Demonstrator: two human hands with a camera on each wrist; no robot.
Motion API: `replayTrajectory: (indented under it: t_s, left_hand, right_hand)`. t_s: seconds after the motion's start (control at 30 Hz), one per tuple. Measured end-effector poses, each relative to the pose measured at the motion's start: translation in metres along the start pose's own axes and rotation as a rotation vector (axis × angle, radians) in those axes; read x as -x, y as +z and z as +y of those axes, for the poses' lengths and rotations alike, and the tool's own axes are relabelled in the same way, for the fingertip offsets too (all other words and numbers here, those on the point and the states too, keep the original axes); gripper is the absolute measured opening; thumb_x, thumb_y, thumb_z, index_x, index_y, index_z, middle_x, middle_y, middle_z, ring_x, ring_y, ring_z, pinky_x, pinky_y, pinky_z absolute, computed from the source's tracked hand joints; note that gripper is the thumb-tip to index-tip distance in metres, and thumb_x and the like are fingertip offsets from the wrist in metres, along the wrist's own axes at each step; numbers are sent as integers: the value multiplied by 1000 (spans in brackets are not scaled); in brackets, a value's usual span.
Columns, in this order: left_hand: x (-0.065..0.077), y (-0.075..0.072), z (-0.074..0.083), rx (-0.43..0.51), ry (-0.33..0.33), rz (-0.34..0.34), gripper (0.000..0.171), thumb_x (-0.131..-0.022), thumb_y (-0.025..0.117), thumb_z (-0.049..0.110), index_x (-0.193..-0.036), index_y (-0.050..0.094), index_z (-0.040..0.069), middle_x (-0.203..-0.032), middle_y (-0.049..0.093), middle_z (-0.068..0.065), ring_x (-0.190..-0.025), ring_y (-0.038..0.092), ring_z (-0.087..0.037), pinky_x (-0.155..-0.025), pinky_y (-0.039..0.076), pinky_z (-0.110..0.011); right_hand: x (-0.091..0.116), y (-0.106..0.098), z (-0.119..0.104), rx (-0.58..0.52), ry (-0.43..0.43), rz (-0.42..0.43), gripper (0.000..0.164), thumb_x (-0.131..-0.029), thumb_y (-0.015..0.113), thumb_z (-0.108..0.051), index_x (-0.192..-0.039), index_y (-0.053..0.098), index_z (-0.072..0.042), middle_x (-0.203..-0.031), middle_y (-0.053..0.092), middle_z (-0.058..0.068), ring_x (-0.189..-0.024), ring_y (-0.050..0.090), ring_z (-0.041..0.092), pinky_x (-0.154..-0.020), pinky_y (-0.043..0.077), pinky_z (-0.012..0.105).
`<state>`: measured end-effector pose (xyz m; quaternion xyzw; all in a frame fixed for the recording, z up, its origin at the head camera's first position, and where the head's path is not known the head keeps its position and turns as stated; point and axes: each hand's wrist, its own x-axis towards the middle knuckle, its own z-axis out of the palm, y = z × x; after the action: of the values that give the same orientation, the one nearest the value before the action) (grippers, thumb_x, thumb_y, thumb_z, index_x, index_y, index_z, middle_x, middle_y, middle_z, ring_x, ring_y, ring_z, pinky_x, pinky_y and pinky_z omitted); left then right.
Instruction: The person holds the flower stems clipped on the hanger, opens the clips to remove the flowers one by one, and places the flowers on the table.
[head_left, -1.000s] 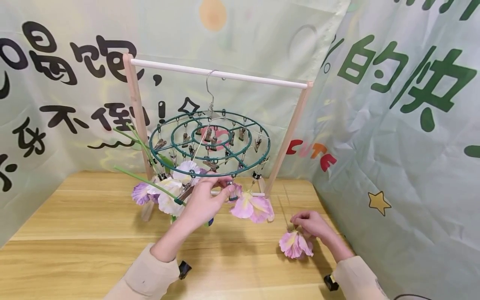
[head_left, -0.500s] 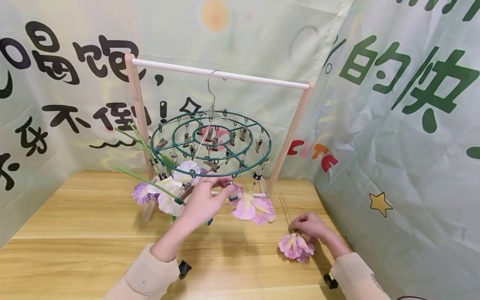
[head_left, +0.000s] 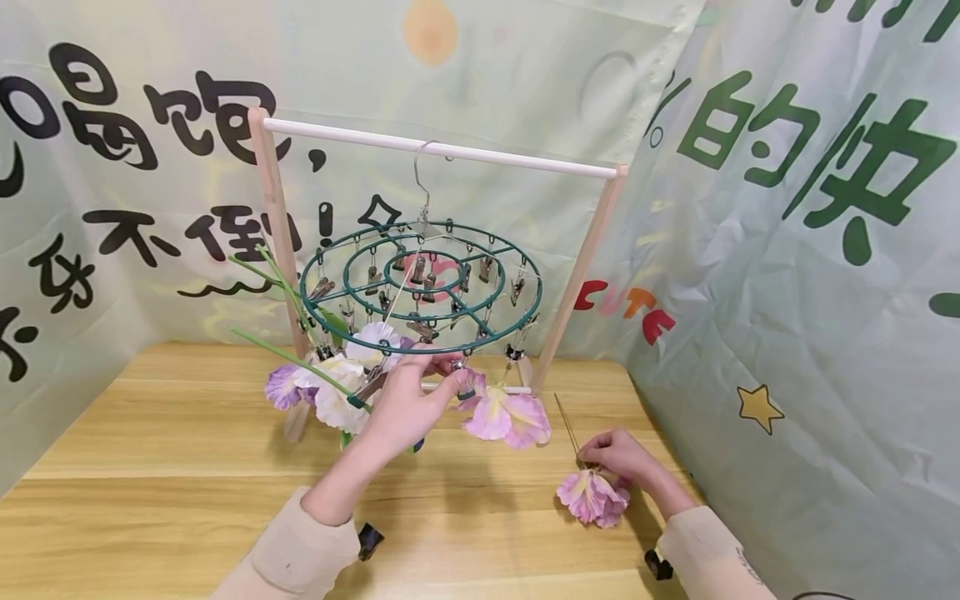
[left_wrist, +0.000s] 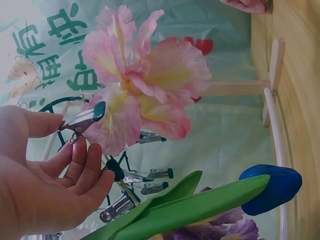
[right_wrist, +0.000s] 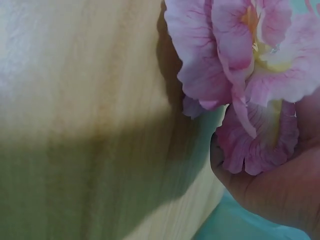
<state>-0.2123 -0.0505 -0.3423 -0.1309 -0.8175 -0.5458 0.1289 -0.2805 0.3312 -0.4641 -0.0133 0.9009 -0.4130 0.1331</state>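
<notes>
A green round clip hanger (head_left: 470, 312) hangs by its metal hook from the rack's white bar. My left hand (head_left: 405, 404) pinches one of its metal clips (left_wrist: 84, 119) between thumb and fingertips, at the front of the ring. Close behind that clip, a pink artificial flower (head_left: 506, 414) hangs from the hanger. In my right hand (head_left: 618, 454), low over the table at the right, is another pink artificial flower (head_left: 592, 498), held just behind its bloom. Its thin stem points away toward the rack. The right wrist view shows the petals (right_wrist: 235, 60) covering the fingertips.
White and purple flowers (head_left: 341, 396) with green stems hang at the hanger's left. A blue tulip (left_wrist: 272, 190) hangs below it. The wooden rack (head_left: 581, 275) stands on the wood-grain table (head_left: 187, 500), with printed cloth walls (head_left: 750, 275) behind and at the right.
My right hand has turned the flower slightly, so its bloom sits a little lower and the stem shows more clearly. My left hand stays on the clip.
</notes>
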Motion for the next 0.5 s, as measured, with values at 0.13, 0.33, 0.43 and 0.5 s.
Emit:
replayTrajectory:
  t_s: [0.13, 0.33, 0.43, 0.5]
  left_hand:
    - [2, 1, -1, 12, 1, 9, 31, -101, 70, 26, -128, 71, 13, -116, 63, -5, -119, 59, -25, -99, 50, -47]
    - [7, 4, 0, 25, 37, 50, 34, -100, 72, 23, -132, 68, 12, -116, 64, -7, -117, 60, -27, -102, 48, -50]
    - [13, 6, 2, 45, 74, 84, 36, -100, 72, 21, -133, 67, 10, -119, 63, -7, -117, 61, -26, -103, 49, -49]
    - [17, 8, 4, 59, 108, 110, 36, -100, 71, 18, -134, 65, 8, -122, 63, -6, -117, 60, -24, -106, 48, -46]
  right_hand:
    - [1, 1, 0, 5, 5, 7, 18, -96, 71, -17, -101, 77, 0, -69, 61, -2, -46, 37, 4, -42, 36, 20]
    - [6, 5, -1, 27, -15, 89, 23, -95, 71, -19, -101, 76, 2, -92, 73, 6, -71, 57, 12, -54, 47, 24]
    - [10, 6, -2, 6, 3, 143, 25, -96, 72, -21, -104, 75, 2, -92, 73, 8, -73, 60, 14, -53, 49, 26]
    - [12, 6, -4, -3, 9, 180, 27, -97, 71, -23, -106, 74, 2, -92, 73, 9, -69, 61, 15, -50, 49, 28]
